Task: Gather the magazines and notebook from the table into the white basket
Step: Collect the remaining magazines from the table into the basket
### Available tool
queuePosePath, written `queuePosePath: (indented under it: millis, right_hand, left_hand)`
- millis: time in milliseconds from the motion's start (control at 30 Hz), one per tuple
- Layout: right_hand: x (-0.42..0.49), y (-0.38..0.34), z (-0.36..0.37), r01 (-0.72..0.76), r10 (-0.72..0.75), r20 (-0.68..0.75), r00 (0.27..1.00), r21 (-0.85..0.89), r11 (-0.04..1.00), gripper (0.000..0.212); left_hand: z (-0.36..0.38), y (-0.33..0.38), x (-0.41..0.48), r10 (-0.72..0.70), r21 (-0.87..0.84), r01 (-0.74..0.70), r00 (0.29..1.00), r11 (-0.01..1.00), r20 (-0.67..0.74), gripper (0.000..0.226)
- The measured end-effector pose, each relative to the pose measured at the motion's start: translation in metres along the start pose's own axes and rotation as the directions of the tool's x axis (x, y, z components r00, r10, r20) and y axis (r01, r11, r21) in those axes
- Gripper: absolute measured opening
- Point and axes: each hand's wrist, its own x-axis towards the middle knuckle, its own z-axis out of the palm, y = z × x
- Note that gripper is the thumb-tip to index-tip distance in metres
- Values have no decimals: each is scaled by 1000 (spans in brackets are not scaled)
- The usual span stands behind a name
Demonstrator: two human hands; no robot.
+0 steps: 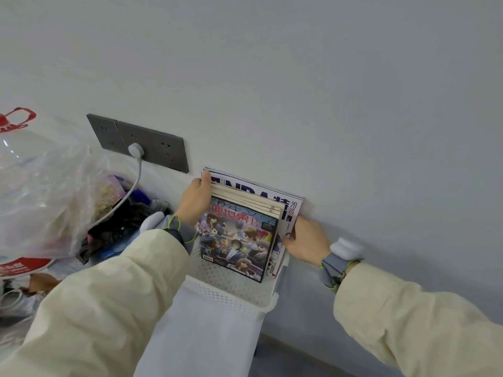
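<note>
A stack of magazines [239, 240] stands upright in the white perforated basket [231, 295] against the wall. The front one has a colourful cartoon cover; a larger one with big dark letters [261, 190] stands at the back. My left hand [194, 200] grips the stack's upper left edge, thumb over the top corner. My right hand [307, 239] holds the stack's right edge, fingers curled round it. I cannot pick out a notebook among them.
A grey socket panel [138, 142] with a white plug and cable is on the wall to the left. A big clear plastic bag [40, 186] and dark clutter [122, 221] lie left of the basket. Bare wall and floor lie to the right.
</note>
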Motion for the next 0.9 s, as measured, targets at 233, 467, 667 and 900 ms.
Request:
queuePosePath:
  millis: [233,467,667,900]
  right_hand:
    - [-16,-7,-6,-103,103,94,990,-8,995,35]
    - [-45,-26,-7,-180,167,162,973,70,981,36]
    - [-73,-52,-4,-48,49,209,977,-10,999,44]
    - [-113,-89,4,146,-129,342,931,-23,989,32]
  left_hand:
    - [-25,-25,6,-82,-199,81,997,977,2,41]
    - [-45,-62,-34,-143,-271,132,990,953,-18,34]
    - [-74,-78,-106,-75,-223,78,997,972,22,18]
    - [-116,-93,-218,-246,-32,258,946,966,209,26]
